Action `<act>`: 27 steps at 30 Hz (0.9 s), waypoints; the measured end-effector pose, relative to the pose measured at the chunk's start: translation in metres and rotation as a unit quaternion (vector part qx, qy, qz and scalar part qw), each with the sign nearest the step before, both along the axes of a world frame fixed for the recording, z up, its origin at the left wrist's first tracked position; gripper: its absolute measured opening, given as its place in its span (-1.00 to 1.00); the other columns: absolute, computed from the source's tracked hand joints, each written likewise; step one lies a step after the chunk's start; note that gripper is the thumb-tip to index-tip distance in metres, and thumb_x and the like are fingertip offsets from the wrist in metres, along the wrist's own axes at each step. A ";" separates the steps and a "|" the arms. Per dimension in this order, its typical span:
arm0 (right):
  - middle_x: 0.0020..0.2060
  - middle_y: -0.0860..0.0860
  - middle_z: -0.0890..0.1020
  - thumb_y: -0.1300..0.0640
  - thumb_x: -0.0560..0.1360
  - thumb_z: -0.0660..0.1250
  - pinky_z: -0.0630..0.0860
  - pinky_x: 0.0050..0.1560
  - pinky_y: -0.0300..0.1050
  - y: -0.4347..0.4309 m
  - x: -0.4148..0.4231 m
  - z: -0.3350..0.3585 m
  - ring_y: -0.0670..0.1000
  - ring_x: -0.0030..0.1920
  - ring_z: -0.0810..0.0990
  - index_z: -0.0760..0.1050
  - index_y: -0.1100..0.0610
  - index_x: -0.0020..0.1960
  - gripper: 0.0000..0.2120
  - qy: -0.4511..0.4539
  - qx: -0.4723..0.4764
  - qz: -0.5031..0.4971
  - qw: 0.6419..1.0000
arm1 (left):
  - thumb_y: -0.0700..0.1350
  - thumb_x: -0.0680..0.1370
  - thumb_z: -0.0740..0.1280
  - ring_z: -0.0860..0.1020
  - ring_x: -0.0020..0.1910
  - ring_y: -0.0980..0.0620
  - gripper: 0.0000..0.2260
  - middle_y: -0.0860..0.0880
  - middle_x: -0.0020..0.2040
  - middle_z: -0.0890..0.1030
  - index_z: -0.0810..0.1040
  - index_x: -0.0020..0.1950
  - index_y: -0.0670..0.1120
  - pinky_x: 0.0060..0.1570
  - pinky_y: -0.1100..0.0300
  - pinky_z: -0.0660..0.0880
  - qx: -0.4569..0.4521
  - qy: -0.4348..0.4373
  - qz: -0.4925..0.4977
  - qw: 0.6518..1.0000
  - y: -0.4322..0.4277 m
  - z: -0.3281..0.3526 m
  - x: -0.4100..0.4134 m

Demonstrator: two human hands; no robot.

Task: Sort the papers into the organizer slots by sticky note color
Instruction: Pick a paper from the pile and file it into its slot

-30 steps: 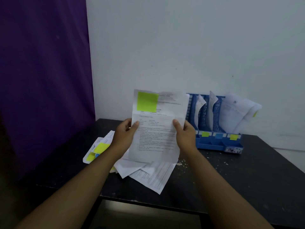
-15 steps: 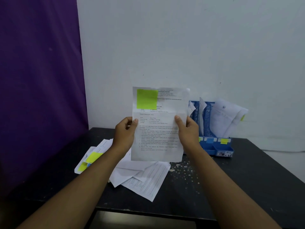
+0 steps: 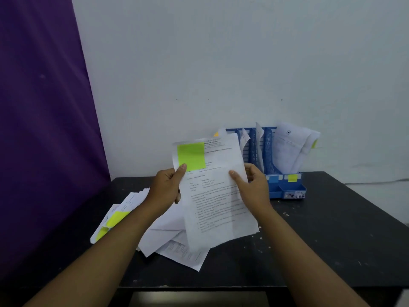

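A printed white paper (image 3: 218,202) with a bright green sticky note (image 3: 191,156) at its top left is held up over the black table (image 3: 332,235), tilted slightly to the left. My left hand (image 3: 166,188) grips its left edge just under the note. My right hand (image 3: 254,187) pinches its right edge. Behind it at the back of the table stands the blue organizer (image 3: 271,156), with papers upright in its slots and blue and yellow labels on its front tray. The organizer's left part is hidden by the held paper.
A loose pile of papers (image 3: 168,238) lies on the table under my hands, some with yellow-green sticky notes (image 3: 116,218) at the left. A purple curtain (image 3: 44,129) hangs on the left. A white wall is behind. The table's front edge is near me.
The held paper has come lower and tilted, its bottom edge swinging right. My view shifted, so the organizer sits further right of the paper than before.
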State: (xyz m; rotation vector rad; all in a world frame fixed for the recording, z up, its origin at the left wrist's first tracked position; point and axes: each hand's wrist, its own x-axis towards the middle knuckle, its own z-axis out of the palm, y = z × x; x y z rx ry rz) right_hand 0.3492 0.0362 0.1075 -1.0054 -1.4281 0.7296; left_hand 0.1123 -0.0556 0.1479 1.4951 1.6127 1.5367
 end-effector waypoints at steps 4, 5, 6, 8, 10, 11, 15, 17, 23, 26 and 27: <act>0.38 -0.05 0.45 -0.22 0.49 0.50 0.38 0.30 -0.08 -0.006 0.008 -0.016 -0.03 0.37 0.38 0.37 -0.06 0.53 -0.31 -0.124 0.058 -0.147 0.980 | 0.06 0.73 0.28 0.63 -0.50 -0.12 -0.51 -0.36 -0.39 0.62 0.56 -0.11 -0.37 -0.35 0.10 0.64 0.012 -0.058 -0.040 0.997 0.018 0.011 0.038; 0.38 -0.05 0.45 -0.25 0.50 0.48 0.38 0.25 -0.13 -0.010 0.010 -0.018 -0.06 0.35 0.38 0.36 -0.04 0.54 -0.30 -0.137 0.078 -0.140 0.977 | 0.03 0.73 0.27 0.67 -0.46 -0.15 -0.56 -0.35 -0.38 0.65 0.59 -0.11 -0.32 -0.35 0.09 0.66 0.015 -0.068 -0.047 0.996 0.024 0.015 0.050; 0.38 -0.07 0.45 -0.31 0.50 0.44 0.39 0.20 -0.18 -0.015 0.010 -0.020 -0.09 0.33 0.40 0.36 -0.03 0.54 -0.29 -0.150 0.090 -0.120 0.977 | 0.03 0.74 0.26 0.69 -0.43 -0.18 -0.57 -0.32 -0.37 0.67 0.59 -0.12 -0.28 -0.35 0.09 0.67 0.015 -0.065 -0.046 0.997 0.029 0.019 0.060; 0.40 -0.16 0.47 -0.47 0.49 0.34 0.46 0.22 -0.18 -0.021 0.008 -0.025 -0.15 0.35 0.43 0.35 -0.08 0.56 -0.23 -0.172 0.090 -0.071 0.978 | 0.06 0.75 0.23 0.71 -0.37 -0.24 -0.54 -0.26 -0.34 0.70 0.56 -0.13 -0.29 -0.30 0.05 0.68 0.011 -0.046 -0.039 0.998 0.037 0.028 0.079; 0.42 -0.21 0.48 -0.55 0.45 0.28 0.53 0.29 -0.13 -0.018 0.009 -0.031 -0.16 0.38 0.46 0.33 -0.12 0.57 -0.17 -0.190 0.081 -0.065 0.976 | 0.08 0.75 0.20 0.72 -0.36 -0.22 -0.51 -0.22 -0.33 0.72 0.59 -0.08 -0.32 -0.23 -0.01 0.71 0.013 -0.037 -0.025 0.999 0.048 0.038 0.098; 0.43 -0.22 0.50 -0.54 0.46 0.28 0.55 0.29 -0.13 -0.014 0.010 -0.033 -0.17 0.38 0.47 0.34 -0.12 0.57 -0.18 -0.200 0.081 -0.073 0.974 | 0.07 0.76 0.18 0.72 -0.37 -0.18 -0.51 -0.20 -0.33 0.72 0.61 -0.06 -0.31 -0.22 0.00 0.71 0.018 -0.034 -0.014 0.999 0.054 0.042 0.105; 0.37 -0.14 0.61 -0.12 0.67 0.32 0.53 0.17 -0.32 0.009 0.015 -0.034 -0.14 0.28 0.59 0.43 -0.13 0.54 -0.55 -0.197 0.075 -0.104 0.972 | 0.05 0.77 0.15 0.74 -0.34 -0.13 -0.55 -0.19 -0.30 0.73 0.62 0.00 -0.28 -0.14 -0.07 0.73 0.032 -0.040 -0.015 0.999 0.075 0.052 0.131; 0.21 -0.10 0.69 0.05 0.71 0.27 0.41 -0.09 -0.49 0.021 0.018 -0.032 -0.15 0.06 0.62 0.47 -0.09 0.52 -0.62 -0.202 0.072 -0.130 0.968 | 0.05 0.77 0.15 0.75 -0.34 -0.13 -0.54 -0.22 -0.29 0.72 0.58 -0.07 -0.28 -0.16 -0.11 0.73 0.038 -0.037 -0.015 0.999 0.085 0.055 0.139; -0.01 -0.04 0.71 0.13 0.71 0.24 0.38 -0.25 -0.40 0.054 0.027 -0.028 -0.17 -0.16 0.54 0.55 -0.03 0.44 -0.67 -0.226 0.058 -0.141 0.962 | 0.01 0.77 0.14 0.74 -0.37 -0.07 -0.52 -0.30 -0.27 0.69 0.53 -0.08 -0.36 -0.27 -0.04 0.72 0.056 0.003 0.002 0.998 0.109 0.061 0.159; -0.07 -0.10 0.69 0.13 0.72 0.22 0.53 -0.21 -0.30 0.070 0.032 -0.030 -0.14 -0.18 0.58 0.55 -0.07 0.41 -0.69 -0.225 0.047 -0.133 0.964 | 0.01 0.77 0.14 0.74 -0.36 -0.05 -0.53 -0.21 -0.33 0.68 0.56 -0.08 -0.33 -0.21 -0.10 0.72 0.056 0.005 0.007 0.998 0.121 0.060 0.166; -0.08 -0.11 0.68 0.14 0.73 0.22 0.50 -0.24 -0.31 0.074 0.033 -0.029 -0.15 -0.20 0.56 0.55 -0.07 0.41 -0.69 -0.227 0.046 -0.131 0.964 | 0.01 0.77 0.14 0.74 -0.37 -0.04 -0.53 -0.15 -0.38 0.68 0.56 -0.10 -0.31 -0.19 -0.10 0.72 0.056 0.008 0.006 0.998 0.124 0.060 0.168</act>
